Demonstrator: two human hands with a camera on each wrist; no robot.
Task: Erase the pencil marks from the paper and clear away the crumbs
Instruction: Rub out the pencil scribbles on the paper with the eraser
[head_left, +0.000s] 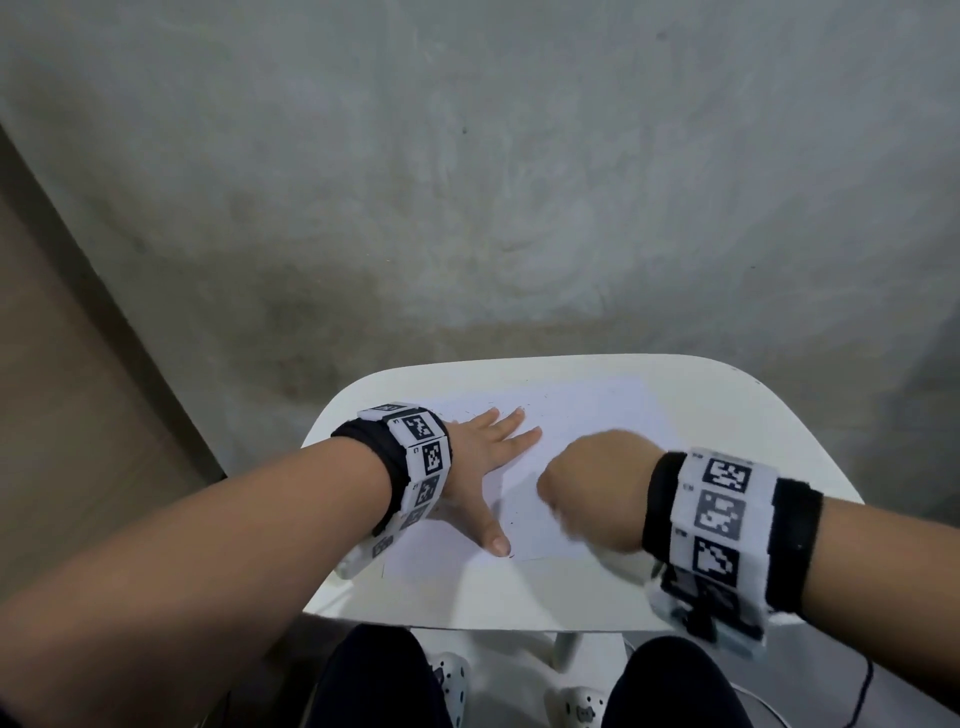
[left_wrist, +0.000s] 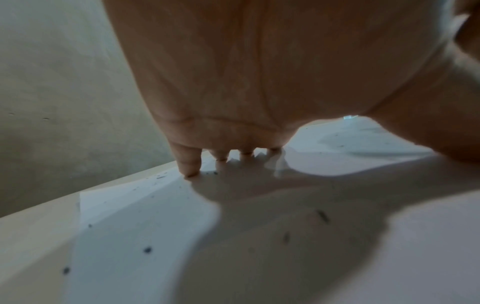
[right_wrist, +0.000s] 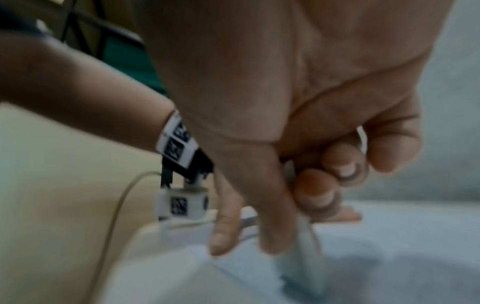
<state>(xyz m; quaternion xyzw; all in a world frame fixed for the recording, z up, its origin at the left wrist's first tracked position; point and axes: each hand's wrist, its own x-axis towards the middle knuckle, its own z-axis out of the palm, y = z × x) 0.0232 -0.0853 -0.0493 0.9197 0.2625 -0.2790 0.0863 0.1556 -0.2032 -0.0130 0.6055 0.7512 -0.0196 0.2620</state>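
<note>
The paper (head_left: 582, 441) lies flat on the small white table (head_left: 727, 415), and dark crumbs (left_wrist: 147, 250) are scattered over its left part and along its far edge. Down on the sheet stands the eraser (right_wrist: 303, 265), a pale block, upright, its lower end on the paper, blurred in the right wrist view. The right hand (head_left: 597, 488) grips it from above, thumb on one side, fingers (right_wrist: 319, 197) curled in against the other, knuckles up, wrist raised off the table. The left hand (head_left: 483, 467) lies flat on the left part of the paper, palm down, fingers straight and spread, thumb pointing back toward the near edge. From the left wrist camera the fingertips (left_wrist: 189, 166) press the sheet near its far edge. Marker bands wrap both wrists. No containers in view. Grey floor beyond the table.
</note>
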